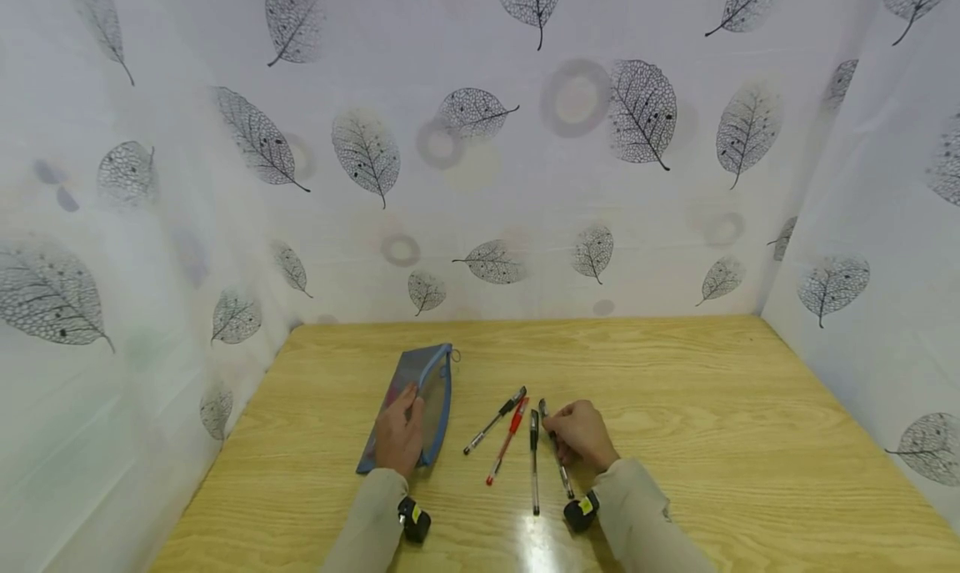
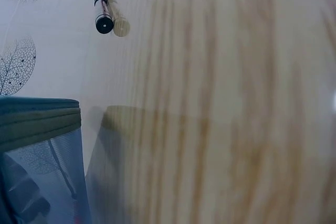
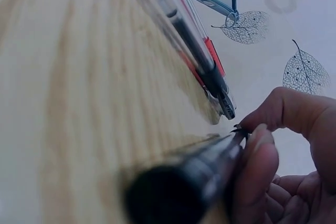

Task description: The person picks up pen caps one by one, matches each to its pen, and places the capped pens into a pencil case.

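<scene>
A blue mesh zipper pouch (image 1: 414,368) lies on the left of the table, its mouth gaping toward the right. My left hand (image 1: 399,436) holds the pouch along its upper edge. In the left wrist view the pouch's blue rim (image 2: 42,120) stands up from the table; that hand's grip is mostly hidden there. Between thumb and fingers, my right hand (image 1: 585,436) pinches the rightmost black pen (image 1: 565,478) near its capped end. The right wrist view shows this pen (image 3: 202,177) close up, with the thumb and forefinger (image 3: 257,163) on it.
Left of the held pen lie a black pen (image 1: 534,454), a red pen (image 1: 509,441) and another black pen (image 1: 495,422), side by side and slanted differently. A leaf-print curtain (image 1: 495,189) borders the wooden table (image 1: 675,373) at the back and sides.
</scene>
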Demonstrator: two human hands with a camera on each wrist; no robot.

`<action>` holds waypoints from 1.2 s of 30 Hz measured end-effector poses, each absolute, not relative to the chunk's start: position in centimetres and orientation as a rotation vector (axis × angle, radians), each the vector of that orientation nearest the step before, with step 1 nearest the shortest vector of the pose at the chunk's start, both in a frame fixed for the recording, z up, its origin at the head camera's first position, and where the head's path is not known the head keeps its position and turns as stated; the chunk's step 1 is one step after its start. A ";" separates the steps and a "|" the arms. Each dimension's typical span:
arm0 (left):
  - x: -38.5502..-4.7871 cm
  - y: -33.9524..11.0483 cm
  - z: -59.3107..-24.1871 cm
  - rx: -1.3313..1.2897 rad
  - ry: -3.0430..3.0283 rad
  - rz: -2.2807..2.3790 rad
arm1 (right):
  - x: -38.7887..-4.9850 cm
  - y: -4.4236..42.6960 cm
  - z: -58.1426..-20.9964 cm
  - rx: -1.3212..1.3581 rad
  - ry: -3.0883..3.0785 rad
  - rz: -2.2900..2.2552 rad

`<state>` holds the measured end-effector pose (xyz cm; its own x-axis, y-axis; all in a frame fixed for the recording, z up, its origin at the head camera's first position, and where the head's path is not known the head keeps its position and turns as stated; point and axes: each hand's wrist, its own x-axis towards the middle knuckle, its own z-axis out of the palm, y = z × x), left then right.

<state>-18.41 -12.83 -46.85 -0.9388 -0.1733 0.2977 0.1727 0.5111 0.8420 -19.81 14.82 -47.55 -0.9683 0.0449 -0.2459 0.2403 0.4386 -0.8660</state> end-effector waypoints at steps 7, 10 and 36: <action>-18.4 -12.8 -46.7 -0.002 -2.408 -1.407 | -19.7 15.0 -47.5 0.253 2.461 -1.655; -18.5 -12.8 -46.7 0.001 -2.409 -1.409 | -19.8 15.1 -47.7 0.261 2.461 -1.676; -18.6 -12.7 -47.1 -0.005 -2.421 -1.404 | -19.8 15.4 -47.7 0.215 2.210 -1.991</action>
